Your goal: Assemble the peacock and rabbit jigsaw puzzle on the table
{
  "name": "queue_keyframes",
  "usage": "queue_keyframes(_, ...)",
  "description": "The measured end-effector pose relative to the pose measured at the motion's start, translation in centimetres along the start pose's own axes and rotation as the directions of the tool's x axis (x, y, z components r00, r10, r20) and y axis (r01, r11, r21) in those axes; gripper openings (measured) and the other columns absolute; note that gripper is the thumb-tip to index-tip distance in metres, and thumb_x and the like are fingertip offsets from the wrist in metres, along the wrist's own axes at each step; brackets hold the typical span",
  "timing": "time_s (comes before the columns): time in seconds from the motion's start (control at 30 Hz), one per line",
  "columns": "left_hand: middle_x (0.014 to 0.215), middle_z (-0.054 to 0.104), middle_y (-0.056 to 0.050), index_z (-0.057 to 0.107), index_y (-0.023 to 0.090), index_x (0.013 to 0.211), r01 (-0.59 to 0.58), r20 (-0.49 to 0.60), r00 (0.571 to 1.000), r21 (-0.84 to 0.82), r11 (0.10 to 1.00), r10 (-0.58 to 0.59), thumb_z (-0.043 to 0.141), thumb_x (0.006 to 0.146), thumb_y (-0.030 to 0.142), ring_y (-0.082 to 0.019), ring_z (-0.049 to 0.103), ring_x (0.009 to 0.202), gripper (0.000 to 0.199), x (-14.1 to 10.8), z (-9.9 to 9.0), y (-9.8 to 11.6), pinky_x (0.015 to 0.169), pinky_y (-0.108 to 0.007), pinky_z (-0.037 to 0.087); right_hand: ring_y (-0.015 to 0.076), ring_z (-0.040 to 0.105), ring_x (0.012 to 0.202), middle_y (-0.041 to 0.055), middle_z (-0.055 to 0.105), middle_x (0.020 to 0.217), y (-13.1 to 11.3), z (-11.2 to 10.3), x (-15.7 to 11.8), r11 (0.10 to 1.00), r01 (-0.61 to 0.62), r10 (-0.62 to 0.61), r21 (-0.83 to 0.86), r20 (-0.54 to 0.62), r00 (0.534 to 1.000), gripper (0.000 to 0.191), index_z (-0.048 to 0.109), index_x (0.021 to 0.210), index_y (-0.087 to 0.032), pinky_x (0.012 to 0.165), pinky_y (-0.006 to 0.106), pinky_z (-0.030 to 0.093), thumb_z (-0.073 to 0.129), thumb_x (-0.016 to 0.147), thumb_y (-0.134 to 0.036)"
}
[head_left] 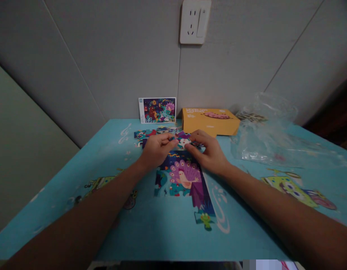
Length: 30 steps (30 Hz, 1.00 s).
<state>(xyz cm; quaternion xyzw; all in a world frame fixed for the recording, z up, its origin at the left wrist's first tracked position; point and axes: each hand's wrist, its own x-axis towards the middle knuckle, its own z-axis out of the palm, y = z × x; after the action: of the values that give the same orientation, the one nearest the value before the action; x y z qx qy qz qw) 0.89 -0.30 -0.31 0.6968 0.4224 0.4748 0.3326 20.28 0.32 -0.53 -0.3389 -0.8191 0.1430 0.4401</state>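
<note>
Pieces of multicoloured cardboard puzzle [182,142] sat pinched between bare left hand [156,150] and bare right hand [209,152], just beyond the pink-and-purple cardboard peacock section [186,176]. I judged uneven pressure could bend them, or a dragging hand dislodge that section.

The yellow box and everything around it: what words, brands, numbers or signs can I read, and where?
Yellow box: apparently "LEVEL UP", blurred; other print unreadable.
Picture card: corner mark too small to read.
Wall socket: tiny switch mark, unreadable.
Puzzle pieces: no lettering visible.
</note>
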Motion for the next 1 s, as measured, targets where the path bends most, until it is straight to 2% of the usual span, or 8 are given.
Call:
queue_keyframes(0.2, 0.07, 0.066, -0.002, 0.068, 0.015, 0.063, -0.074, 0.113, 0.992, 0.074, 0.995, 0.065, 0.055, 0.082, 0.032, -0.014, 0.058, 0.068, 0.028, 0.0, -0.6, 0.6, 0.065, -0.025, 0.044, 0.0166, 0.054, 0.075, 0.0028, 0.058, 0.077, 0.6, 0.0, 0.0, 0.999, -0.02, 0.024, 0.046, -0.092, 0.995, 0.017, 0.057, 0.076, -0.019, 0.07, 0.031, 0.041, 0.055, 0.089, -0.029)
queue_keyframes(0.3, 0.072, 0.067, -0.003, 0.072, 0.014, 0.084, -0.03, 0.055, 0.998, 0.025, 0.999, 0.028, 0.056, 0.081, 0.031, -0.014, 0.059, 0.066, 0.024, 0.1, -0.4, 0.2, 0.064, -0.025, 0.045, 0.0164, 0.054, 0.072, 0.0026, 0.058, 0.074, 0.6, -0.1, 0.1, 0.997, -0.062, 0.065, 0.042, -0.085, 0.994, 0.019, 0.056, 0.074, -0.019, 0.068, 0.031, 0.041, 0.055, 0.089, -0.031)
queue_keyframes(0.37, 0.067, 0.064, 0.0, 0.069, 0.014, 0.105, -0.013, 0.026, 1.0, -0.007, 1.0, 0.013, 0.056, 0.082, 0.03, -0.012, 0.055, 0.059, 0.032, 0.1, -0.2, 0.0, 0.058, -0.024, 0.043, 0.0166, 0.054, 0.072, 0.0028, 0.058, 0.074, 0.5, -0.1, 0.1, 0.995, -0.091, 0.093, 0.036, -0.064, 0.994, 0.02, 0.056, 0.073, -0.019, 0.069, 0.031, 0.041, 0.055, 0.088, -0.031)
queue_keyframes(0.47, 0.061, 0.057, 0.003, 0.062, 0.014, 0.121, -0.058, 0.056, 0.997, 0.027, 0.998, 0.056, 0.053, 0.085, 0.026, -0.01, 0.048, 0.054, 0.039, 0.1, -0.2, 0.0, 0.055, -0.022, 0.039, 0.017, 0.055, 0.073, 0.0028, 0.059, 0.073, 0.5, -0.1, 0.1, 0.993, -0.116, 0.116, 0.023, -0.029, 0.993, 0.021, 0.055, 0.07, -0.02, 0.07, 0.031, 0.041, 0.055, 0.087, -0.032)
queue_keyframes(0.57, 0.058, 0.054, 0.005, 0.062, 0.013, 0.117, -0.089, 0.078, 0.994, 0.078, 0.993, 0.082, 0.052, 0.085, 0.023, -0.01, 0.047, 0.054, 0.035, 0.0, -0.2, 0.0, 0.057, -0.023, 0.04, 0.0167, 0.054, 0.072, 0.0029, 0.059, 0.072, 0.5, -0.1, 0.1, 0.993, -0.12, 0.12, 0.005, 0.005, 0.993, 0.023, 0.055, 0.069, -0.019, 0.07, 0.031, 0.041, 0.056, 0.087, -0.033)
queue_keyframes(0.77, 0.066, 0.066, 0.001, 0.064, 0.014, 0.107, -0.101, 0.053, 0.994, 0.166, 0.981, 0.093, 0.056, 0.084, 0.022, -0.012, 0.059, 0.062, 0.025, 0.0, -0.2, -0.6, 0.065, -0.025, 0.048, 0.0163, 0.053, 0.071, 0.0028, 0.059, 0.071, 0.6, -0.1, 0.1, 0.993, -0.116, 0.116, -0.012, 0.025, 0.993, 0.024, 0.057, 0.068, -0.018, 0.069, 0.03, 0.04, 0.055, 0.088, -0.031)
queue_keyframes(0.87, 0.08, 0.071, -0.003, 0.067, 0.015, 0.106, -0.191, 0.043, 0.981, 0.266, 0.945, 0.187, 0.06, 0.084, 0.021, -0.015, 0.064, 0.075, 0.024, 0.1, -0.3, -1.0, 0.074, -0.029, 0.05, 0.0163, 0.053, 0.07, 0.0025, 0.058, 0.07, 0.7, -0.1, 0.0, 0.99, -0.135, 0.135, -0.031, 0.004, 0.991, 0.023, 0.056, 0.068, -0.018, 0.068, 0.03, 0.039, 0.054, 0.088, -0.031)
queue_keyframes(1.0, 0.098, 0.073, -0.007, 0.069, 0.018, 0.104, -0.39, 0.091, 0.915, 0.444, 0.807, 0.392, 0.064, 0.084, 0.021, -0.02, 0.063, 0.092, 0.021, 0.4, -0.8, -1.4, 0.089, -0.039, 0.047, 0.0163, 0.053, 0.069, 0.0022, 0.057, 0.069, 0.8, 0.0, 0.0, 0.983, -0.18, 0.179, -0.037, -0.026, 0.984, 0.024, 0.055, 0.067, -0.018, 0.066, 0.03, 0.038, 0.053, 0.087, -0.032)
